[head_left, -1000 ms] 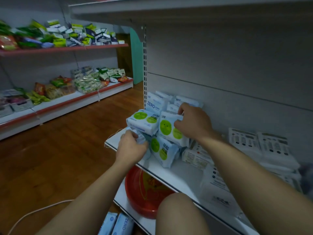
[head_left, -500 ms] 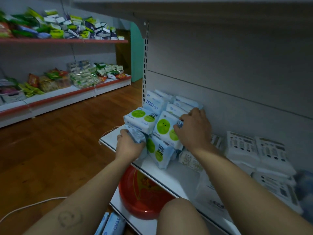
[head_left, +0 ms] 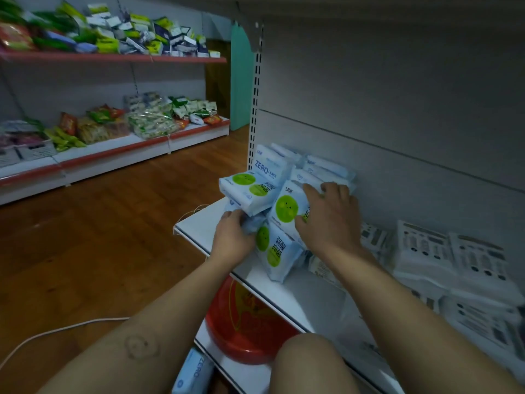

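A pile of light-blue packs with green circles sits at the left end of a white shelf (head_left: 306, 297). My left hand (head_left: 234, 238) grips a pale-blue pack (head_left: 251, 223) at the bottom of the pile, near the shelf's front edge. One green-circle pack (head_left: 247, 191) lies on top, just above that hand. My right hand (head_left: 328, 217) rests with spread fingers on a leaning green-circle pack (head_left: 287, 209). Another such pack (head_left: 274, 251) stands between my wrists. Blue "ZERO" packs (head_left: 272, 167) are stacked behind, against the back panel.
White printed packs (head_left: 443, 260) fill the shelf to the right. A red plastic basin (head_left: 247, 328) sits on the lower shelf, with blue "ZERO" packs (head_left: 194, 371) beside it. My knee (head_left: 309, 365) is below. Snack shelves (head_left: 113, 129) line the far wall across a wooden floor; a white cable (head_left: 56, 332) lies there.
My right hand slid from the front of the leaning pack up and back over the pile, its fingers spreading. My left hand stayed gripping the bottom pack. The camera came slightly closer.
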Tool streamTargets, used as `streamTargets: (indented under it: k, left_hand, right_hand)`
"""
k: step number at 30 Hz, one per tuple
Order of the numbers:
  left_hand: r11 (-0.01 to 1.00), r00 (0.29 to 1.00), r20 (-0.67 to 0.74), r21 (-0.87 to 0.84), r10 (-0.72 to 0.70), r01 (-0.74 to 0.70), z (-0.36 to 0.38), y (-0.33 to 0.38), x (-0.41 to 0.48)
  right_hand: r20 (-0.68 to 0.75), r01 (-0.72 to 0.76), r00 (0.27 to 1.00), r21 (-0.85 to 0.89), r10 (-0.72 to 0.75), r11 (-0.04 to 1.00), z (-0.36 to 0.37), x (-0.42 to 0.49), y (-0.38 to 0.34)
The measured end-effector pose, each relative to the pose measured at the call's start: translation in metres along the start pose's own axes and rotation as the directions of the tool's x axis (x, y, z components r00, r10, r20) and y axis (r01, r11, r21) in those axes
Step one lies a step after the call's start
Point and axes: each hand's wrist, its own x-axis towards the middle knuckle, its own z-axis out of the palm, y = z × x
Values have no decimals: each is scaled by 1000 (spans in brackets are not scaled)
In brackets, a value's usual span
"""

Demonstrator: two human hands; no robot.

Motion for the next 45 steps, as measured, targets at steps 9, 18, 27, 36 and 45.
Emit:
streamTargets:
  k: [9,18,27,36,45]
  left_hand:
    - [982,998,38,181,55,-61,-54,-29,-26]
    - [757,996,82,653,-38,-24,-146,-81,-84]
    - [662,872,119,700,-475,266,-164,-194,-139]
    - [531,650,70,646,-757,549,-128,-320,-183]
    - [433,464,39,438,-885,788,-65,-430,-196]
  right_hand:
    - [-203,173,964,-17,-173,985,-9,-10,-40]
    - [40,391,910,253,-413,885,45,-62,-139]
    - [766,158,534,326,-358,932,152,-97,-198]
    - [864,-5,432,289,-259,957,263,-144,-235]
    - [929,-14,352,128,-115,992,384,-192,-244]
